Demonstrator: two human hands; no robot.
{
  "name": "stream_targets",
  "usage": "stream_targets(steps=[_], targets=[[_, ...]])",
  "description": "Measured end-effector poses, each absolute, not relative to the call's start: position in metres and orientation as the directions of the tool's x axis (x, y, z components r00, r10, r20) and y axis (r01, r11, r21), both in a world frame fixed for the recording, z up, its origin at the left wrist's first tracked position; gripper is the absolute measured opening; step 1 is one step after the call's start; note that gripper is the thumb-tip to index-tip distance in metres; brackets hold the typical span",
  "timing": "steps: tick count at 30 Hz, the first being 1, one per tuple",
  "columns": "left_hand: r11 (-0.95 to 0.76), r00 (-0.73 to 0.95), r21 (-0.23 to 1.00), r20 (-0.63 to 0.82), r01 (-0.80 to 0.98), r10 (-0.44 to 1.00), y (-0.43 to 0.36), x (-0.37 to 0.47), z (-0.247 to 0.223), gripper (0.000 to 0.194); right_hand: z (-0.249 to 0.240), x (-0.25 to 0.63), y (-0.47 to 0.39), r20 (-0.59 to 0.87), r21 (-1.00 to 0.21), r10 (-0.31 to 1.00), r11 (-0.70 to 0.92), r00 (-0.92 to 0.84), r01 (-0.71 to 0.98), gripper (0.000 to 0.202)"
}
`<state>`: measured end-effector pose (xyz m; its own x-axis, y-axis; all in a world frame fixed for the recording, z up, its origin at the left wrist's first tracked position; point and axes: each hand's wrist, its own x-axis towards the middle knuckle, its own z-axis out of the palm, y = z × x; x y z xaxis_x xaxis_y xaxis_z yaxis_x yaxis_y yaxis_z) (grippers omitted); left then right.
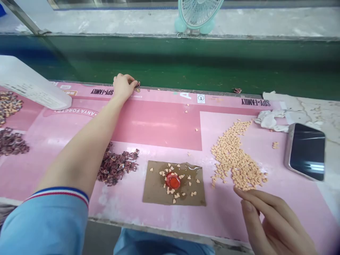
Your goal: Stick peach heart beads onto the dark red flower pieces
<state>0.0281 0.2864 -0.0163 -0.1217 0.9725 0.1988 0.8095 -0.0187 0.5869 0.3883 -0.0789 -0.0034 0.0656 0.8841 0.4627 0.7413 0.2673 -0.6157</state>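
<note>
My left hand (123,85) reaches to the table's far edge, its fingertips closed on a small dark red piece (138,84). Near the front right, my right hand (273,221) hovers with index finger and thumb slightly apart and nothing visible between them. Its fingertips are beside a spread pile of small beige pieces (237,159). On a brown square sheet (156,193) in the middle lies a red round piece (174,181), surrounded by scattered beige pieces and clear wet liquid. Partly behind my left forearm is a pile of dark red pieces (117,166).
A white bottle (32,83) leans in from the left, near more piles of pieces. At right lie a phone (306,152) and crumpled white tissue (271,119). A green belt (170,63) runs beyond the table, below a turquoise fan (199,14).
</note>
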Motion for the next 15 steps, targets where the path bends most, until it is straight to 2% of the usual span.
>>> stream_targets(steps=[5,9,12,15], targets=[[0.01,-0.143,0.563,0.193,0.826,0.971,0.265,0.01,-0.012,0.029,-0.009,0.397,-0.077,0.487,-0.616,0.87,0.28,0.077,0.737,0.02],[-0.061,-0.037,0.542,0.167,0.838,0.985,0.206,-0.012,0.001,0.015,-0.011,0.4,-0.078,0.474,-0.628,0.875,0.261,0.095,0.733,0.023],[-0.107,0.092,0.467,0.056,0.878,0.994,0.144,-0.031,0.013,0.012,-0.015,0.401,-0.08,0.47,-0.65,0.873,0.244,0.128,0.72,0.024],[-0.109,0.136,0.355,-0.053,0.929,0.989,0.087,-0.041,0.023,0.03,-0.019,0.401,-0.08,0.473,-0.642,0.872,0.246,0.123,0.726,0.02]])
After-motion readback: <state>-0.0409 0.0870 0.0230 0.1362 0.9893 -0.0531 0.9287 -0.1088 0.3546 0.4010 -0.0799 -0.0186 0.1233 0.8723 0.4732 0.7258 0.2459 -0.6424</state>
